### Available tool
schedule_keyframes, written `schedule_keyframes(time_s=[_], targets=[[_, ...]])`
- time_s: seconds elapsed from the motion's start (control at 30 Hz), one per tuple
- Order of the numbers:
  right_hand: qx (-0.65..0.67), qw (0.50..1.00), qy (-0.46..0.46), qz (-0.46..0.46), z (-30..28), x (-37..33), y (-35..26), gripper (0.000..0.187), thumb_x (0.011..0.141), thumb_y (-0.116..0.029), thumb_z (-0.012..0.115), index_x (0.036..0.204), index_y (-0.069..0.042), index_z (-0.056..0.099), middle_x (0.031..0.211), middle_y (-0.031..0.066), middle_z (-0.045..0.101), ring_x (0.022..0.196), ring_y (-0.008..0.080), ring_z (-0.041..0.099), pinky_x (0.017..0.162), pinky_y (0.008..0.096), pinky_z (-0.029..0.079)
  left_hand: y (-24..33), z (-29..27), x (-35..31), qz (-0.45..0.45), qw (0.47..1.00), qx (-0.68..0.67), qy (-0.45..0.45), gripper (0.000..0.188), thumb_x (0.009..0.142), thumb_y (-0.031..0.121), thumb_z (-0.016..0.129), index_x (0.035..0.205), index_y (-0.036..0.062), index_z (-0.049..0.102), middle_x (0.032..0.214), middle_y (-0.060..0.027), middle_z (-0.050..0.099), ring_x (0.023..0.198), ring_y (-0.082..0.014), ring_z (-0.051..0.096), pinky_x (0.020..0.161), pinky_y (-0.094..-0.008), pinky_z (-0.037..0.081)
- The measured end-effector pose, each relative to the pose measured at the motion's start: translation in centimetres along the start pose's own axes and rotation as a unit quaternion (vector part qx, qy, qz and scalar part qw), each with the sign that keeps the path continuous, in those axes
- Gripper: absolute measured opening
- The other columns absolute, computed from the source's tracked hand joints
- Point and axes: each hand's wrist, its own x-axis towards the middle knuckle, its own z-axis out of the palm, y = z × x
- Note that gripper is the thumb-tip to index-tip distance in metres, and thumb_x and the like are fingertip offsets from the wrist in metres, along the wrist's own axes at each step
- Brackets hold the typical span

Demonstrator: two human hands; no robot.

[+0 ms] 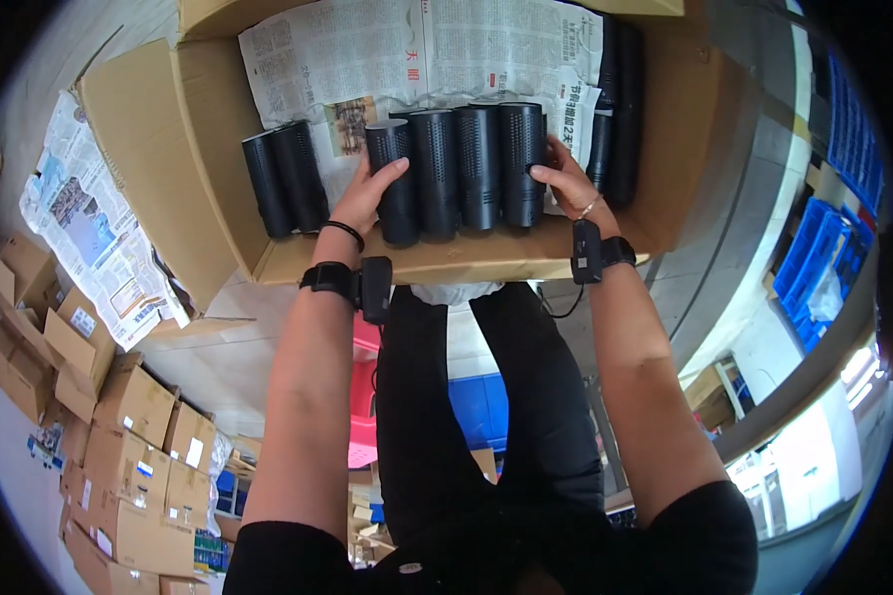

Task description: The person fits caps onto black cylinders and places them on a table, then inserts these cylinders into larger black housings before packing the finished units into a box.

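The left hand [370,190] curls in a grip, its thumb [391,172] aimed toward the right hand [571,182], which mirrors it. Behind the hands, the wrists [341,244] stand well apart and both bare forearms [318,342] reach forward

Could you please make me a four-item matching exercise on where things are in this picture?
1. Left hand
2. Right hand
3. Leftmost black cylinders
4. Stacked brown cartons

A. Right end of the central row of black cylinders
B. Lower left of the picture
C. Left end of that row
D. Inside the open box, near its left wall

Pairs: 1-C; 2-A; 3-D; 4-B
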Motion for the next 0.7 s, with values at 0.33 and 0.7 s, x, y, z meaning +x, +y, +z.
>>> schedule_keyframes(time_s=[0.33, 0.7], targets=[[0.040, 0.992, -0.117, 0.027, 2.9, -0.2, -1.9, 0.106, 0.064, -0.024, 0.079, 0.149, -0.010, 0.018, 0.143, 0.0077, 0.037, 0.131, 0.0204, 0.035, 0.110, 0.0322, 0.025, -1.2, -1.1, -0.2, -0.140, 0.968, -0.190, -0.089, 0.051, 0.080, 0.023, 0.073, 0.123, 0.0066, 0.050, 0.111, -0.0048, 0.059, 0.101, -0.0183, 0.058, 0.090, -0.0358, 0.048], [0.070, 0.989, -0.117, 0.048, 2.1, -0.6, -1.3, 0.116, 0.057, -0.032, 0.085, 0.150, -0.012, 0.016, 0.142, 0.0054, 0.036, 0.128, 0.0207, 0.036, 0.107, 0.0300, 0.029, -1.4, 0.7, 0.3, -0.095, 0.965, -0.210, -0.126, 0.050, 0.078, 0.029, 0.075, 0.117, 0.0043, 0.057, 0.108, -0.0082, 0.065, 0.097, -0.0223, 0.063, 0.090, -0.0384, 0.051]])
